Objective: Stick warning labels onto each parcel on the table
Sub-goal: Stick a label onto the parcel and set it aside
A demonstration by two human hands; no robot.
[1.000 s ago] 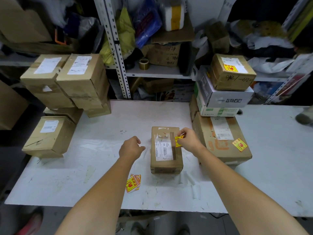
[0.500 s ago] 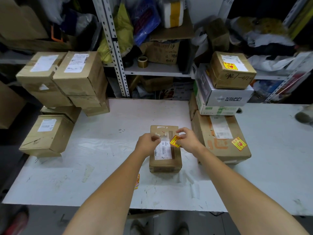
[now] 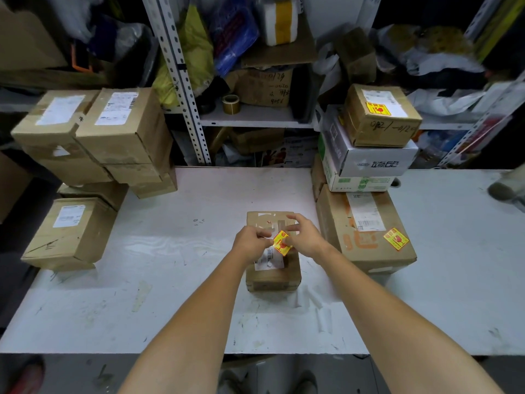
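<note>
A yellow label (image 3: 281, 243) is held between both hands just above the small parcel (image 3: 273, 280), which lies at the middle of the tabletop (image 3: 170, 280). The step in hand is judged to be either the peeling of the backing or the lining-up of the label (which of the two cannot be told, the sticky side being hidden). The label's left edge is pinched by the curled fingers of the left hand (image 3: 250, 243). Its right edge is pinched by the right hand (image 3: 305, 237), whose other fingers are spread over the parcel's top. Next, the label would need to be laid flat on bare cardboard beside the white slip (image 3: 270, 258) and pressed down without creases. Labels are already seen on two right boxes (image 3: 369, 132); none is seen on the left boxes (image 3: 125, 143).
</note>
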